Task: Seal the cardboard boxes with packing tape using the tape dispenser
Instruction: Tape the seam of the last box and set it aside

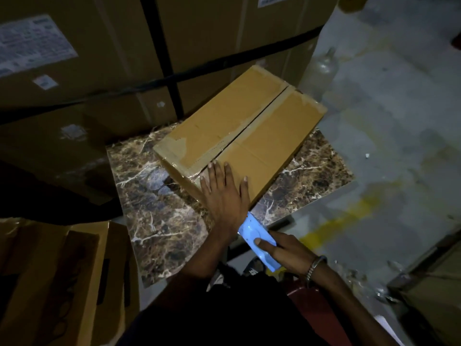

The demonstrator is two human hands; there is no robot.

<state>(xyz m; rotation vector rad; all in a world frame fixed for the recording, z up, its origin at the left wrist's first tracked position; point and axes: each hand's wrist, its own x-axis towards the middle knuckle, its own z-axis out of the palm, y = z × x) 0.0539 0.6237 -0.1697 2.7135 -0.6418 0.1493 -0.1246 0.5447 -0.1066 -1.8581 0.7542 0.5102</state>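
Note:
A brown cardboard box [239, 136] lies on a marble slab [159, 203], its two top flaps meeting in a centre seam with old tape along it. My left hand [224, 191] presses flat on the box's near end, fingers straight and spread over the seam's end. Just behind its wrist, my right hand [287, 250] grips a light blue tape dispenser [257, 238], thumb on its side. The dispenser's front end is below the box's near edge; its tape roll is hidden.
Large strapped cartons [99, 58] rise behind the slab. An open cardboard box [62, 278] stands at the lower left. Bare concrete floor [386, 146] with a yellow stain spreads to the right, and another carton [436, 283] sits at the right edge.

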